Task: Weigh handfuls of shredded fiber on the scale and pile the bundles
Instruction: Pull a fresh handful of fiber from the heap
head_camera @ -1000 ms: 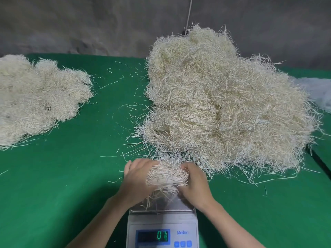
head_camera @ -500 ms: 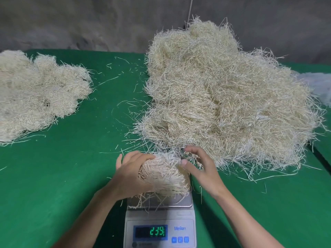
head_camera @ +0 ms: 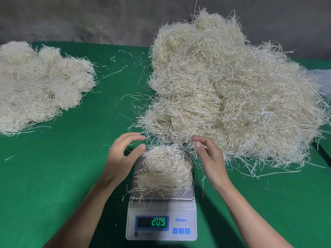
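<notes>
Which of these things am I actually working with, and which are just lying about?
In the job: scale, handful on its pan, big loose heap, pile of bundles at left, left hand, right hand.
Lying about: stray strands, green cloth, pale stuff at right edge.

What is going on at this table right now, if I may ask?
A person is weighing shredded fiber. One handful lies on the scale, whose display reads about 20.9. The left hand hovers open beside it; the right hand has its fingers at the edge of the large pile, perhaps pinching strands. A smaller pile lies at the far left of the green table.
</notes>
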A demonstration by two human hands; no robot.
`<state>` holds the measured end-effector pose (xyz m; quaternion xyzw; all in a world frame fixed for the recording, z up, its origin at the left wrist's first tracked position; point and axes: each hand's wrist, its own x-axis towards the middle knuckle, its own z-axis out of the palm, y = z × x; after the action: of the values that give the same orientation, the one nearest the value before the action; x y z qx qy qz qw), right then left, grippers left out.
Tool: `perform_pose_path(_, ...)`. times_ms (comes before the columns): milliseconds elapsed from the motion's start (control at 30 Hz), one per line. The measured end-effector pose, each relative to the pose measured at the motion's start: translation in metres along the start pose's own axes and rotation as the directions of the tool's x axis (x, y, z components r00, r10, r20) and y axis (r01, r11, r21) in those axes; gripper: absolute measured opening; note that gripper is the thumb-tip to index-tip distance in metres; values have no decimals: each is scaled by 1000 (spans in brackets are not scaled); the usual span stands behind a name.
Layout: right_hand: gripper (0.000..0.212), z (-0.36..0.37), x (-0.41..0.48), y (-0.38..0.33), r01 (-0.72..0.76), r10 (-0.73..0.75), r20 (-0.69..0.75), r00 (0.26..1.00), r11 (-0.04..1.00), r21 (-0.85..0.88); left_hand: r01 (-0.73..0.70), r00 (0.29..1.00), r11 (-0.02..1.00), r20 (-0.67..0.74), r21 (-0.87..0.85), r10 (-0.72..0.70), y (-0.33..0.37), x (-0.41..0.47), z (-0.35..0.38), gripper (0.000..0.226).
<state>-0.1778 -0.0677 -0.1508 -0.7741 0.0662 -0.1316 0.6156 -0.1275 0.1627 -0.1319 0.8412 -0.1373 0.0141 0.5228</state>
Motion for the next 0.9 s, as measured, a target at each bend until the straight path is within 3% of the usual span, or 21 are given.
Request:
perform_pose_path(533,17,3,-2,3,22,-23,13,1000,1000,7,34,999,996,21,-83,-33,2,-5,7,12)
perform_pose_path(767,19,3,0,3,10,-10,10,1000,1000,1,56,998,996,31,-76,-54,-2,-3,8,9)
perform_pose_path(900,20,2,1,5,3,-4,8,1000,1000,7,53,998,997,31,-59,-51,1,0,9,18)
